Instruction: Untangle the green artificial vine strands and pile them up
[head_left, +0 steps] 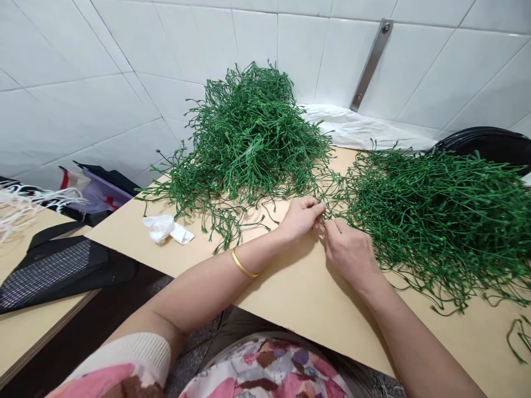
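My left hand, with a gold bangle on the forearm, is closed in a pinch near the middle of the table. My right hand meets it fingertip to fingertip, also pinched. Between the fingers is a thin green cord, mostly hidden by them. Just beyond stands a tall heap of green cords, thin strands with small knots or tufts at their ends. A second, wider heap of green cords lies to the right of my right hand. Several loose strands spread left of my left hand.
A crumpled white tissue lies at the table's left. White cloth and a round black item sit along the tiled wall. Another table at left carries white cords and a black mesh bag, across a gap.
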Demonstrator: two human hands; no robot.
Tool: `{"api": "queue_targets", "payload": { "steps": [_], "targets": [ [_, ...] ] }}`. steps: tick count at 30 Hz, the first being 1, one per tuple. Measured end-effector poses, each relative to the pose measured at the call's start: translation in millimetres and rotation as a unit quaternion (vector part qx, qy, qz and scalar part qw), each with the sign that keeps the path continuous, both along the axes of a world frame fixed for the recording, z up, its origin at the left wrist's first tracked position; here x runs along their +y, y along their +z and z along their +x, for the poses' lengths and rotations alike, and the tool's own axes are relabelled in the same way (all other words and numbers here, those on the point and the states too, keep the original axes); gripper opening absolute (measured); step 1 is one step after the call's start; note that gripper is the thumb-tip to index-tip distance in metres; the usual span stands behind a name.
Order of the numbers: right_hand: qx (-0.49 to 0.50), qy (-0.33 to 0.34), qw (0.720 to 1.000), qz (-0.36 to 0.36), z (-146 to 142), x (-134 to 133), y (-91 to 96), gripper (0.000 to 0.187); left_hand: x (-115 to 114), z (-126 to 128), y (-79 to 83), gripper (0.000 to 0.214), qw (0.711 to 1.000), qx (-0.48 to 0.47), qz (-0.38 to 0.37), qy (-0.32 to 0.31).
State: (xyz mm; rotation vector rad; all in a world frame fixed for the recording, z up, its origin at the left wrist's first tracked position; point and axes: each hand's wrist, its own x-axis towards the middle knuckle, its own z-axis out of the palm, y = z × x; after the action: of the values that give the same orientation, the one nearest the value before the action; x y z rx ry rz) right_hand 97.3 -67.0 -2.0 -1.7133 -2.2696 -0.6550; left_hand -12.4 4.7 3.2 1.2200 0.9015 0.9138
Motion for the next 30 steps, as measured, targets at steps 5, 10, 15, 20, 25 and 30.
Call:
{"api": "queue_targets", "payload": {
  "steps": [5,10,15,20,25,30],
  "targets": [
    [-0.023,0.049,0.994,0.095,4.4,1.0,7.8,0.019,1.5,11.5,-11.1,0.020,0.982,-0.144,-0.121,0.025],
    [-0.011,0.148,0.977,0.155,-14.6,-20.7,17.2,0.024,9.0,16.6,-12.4,0.021,0.971,-0.164,-0.156,0.076],
    [0.054,0.220,0.958,0.175,-13.4,-34.7,38.9,0.013,15.3,8.4,-7.2,0.021,0.973,-0.148,-0.162,0.073],
    [-0.058,-0.117,0.951,0.280,69.3,1.1,67.1,0.021,8.6,7.5,-7.5,0.021,0.982,-0.122,-0.141,-0.022],
    [0.019,-0.091,0.968,0.233,69.1,3.9,57.6,0.020,14.6,2.6,-10.3,0.018,0.978,-0.133,-0.159,-0.024],
    [0.053,0.100,0.989,0.092,15.7,0.5,16.6,0.031,13.9,1.5,-13.4,0.011,0.976,-0.165,-0.137,-0.027]
  ]
}}
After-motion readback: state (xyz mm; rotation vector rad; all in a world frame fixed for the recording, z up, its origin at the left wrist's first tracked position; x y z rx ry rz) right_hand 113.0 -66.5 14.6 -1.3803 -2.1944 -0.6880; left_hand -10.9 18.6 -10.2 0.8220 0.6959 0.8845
